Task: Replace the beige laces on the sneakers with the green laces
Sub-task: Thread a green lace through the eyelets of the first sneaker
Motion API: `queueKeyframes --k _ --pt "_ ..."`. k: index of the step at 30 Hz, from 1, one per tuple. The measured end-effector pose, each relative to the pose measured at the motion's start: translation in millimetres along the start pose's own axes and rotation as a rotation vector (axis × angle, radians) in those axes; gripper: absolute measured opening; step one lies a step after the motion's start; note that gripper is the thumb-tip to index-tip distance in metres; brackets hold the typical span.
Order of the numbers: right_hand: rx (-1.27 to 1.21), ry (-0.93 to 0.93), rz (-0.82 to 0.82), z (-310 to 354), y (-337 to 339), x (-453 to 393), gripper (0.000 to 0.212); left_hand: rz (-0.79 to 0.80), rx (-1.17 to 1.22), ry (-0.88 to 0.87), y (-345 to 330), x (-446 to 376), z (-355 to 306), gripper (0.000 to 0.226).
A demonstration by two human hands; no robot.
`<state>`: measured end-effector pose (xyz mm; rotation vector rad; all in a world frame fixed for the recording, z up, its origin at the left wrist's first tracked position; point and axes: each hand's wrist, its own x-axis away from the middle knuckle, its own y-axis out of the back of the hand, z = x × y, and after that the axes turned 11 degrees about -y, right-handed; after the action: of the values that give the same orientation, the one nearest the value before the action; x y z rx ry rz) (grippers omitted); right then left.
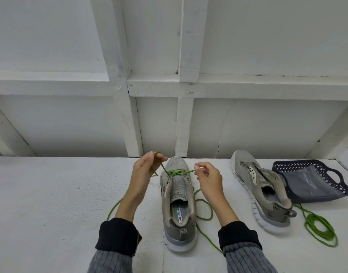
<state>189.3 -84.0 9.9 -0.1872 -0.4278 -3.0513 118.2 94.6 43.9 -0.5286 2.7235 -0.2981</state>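
My left hand [143, 168] and right hand [207, 177] each pinch an end of the green lace [176, 172], crossed at the near sneaker's [178, 203] front eyelets. Second sneaker [261, 192] lies right, leaning against a dark basket [315, 174]. Spare green lace [320, 229] coiled beside it on the white table [51, 203].

The view holds two grey sneakers, one [179, 203] in front of the person and one [261, 192] off to the right, two green laces, one [203, 210] threaded and one [320, 227] coiled, one dark basket [311, 182], and two hands [144, 170] [207, 178].
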Motion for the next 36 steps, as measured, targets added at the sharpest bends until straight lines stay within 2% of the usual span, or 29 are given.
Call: queueKeyframes --k 2,5,8,11,15,21,26,29,33,36 --pt "-0.045 -0.022 0.034 1 0 5 0.01 0.119 -0.165 -0.011 -1 1 -3 0.034" --pt "-0.096 -0.039 0.057 2 0 11 0.013 0.29 -0.47 -0.006 -2 0 6 0.022" --pt "-0.142 -0.061 0.084 1 -1 14 0.012 0.286 -0.677 -0.038 -5 2 17 0.019" --pt "-0.127 -0.079 0.157 3 -2 18 0.009 0.177 -0.674 -0.039 -9 9 27 0.018" --pt "-0.004 -0.048 0.255 8 -7 23 0.023 0.131 -0.73 -0.1 -13 12 32 0.014" --pt "-0.135 -0.133 0.224 15 -22 24 0.024 0.064 -0.714 -0.176 -16 15 30 0.013" --pt "-0.173 -0.157 0.293 18 -20 26 0.019 0.047 -0.687 -0.19 -14 14 30 0.014" --pt "-0.084 -0.165 0.278 23 -18 24 0.008 0.012 -0.674 -0.182 -11 12 31 0.013" --pt "0.134 -0.098 0.433 29 0 20 0.027 -0.099 -0.65 -0.14 1 5 34 0.013" --pt "0.033 -0.023 0.404 39 11 19 0.028 -0.173 -0.647 -0.095 13 0 36 0.011"
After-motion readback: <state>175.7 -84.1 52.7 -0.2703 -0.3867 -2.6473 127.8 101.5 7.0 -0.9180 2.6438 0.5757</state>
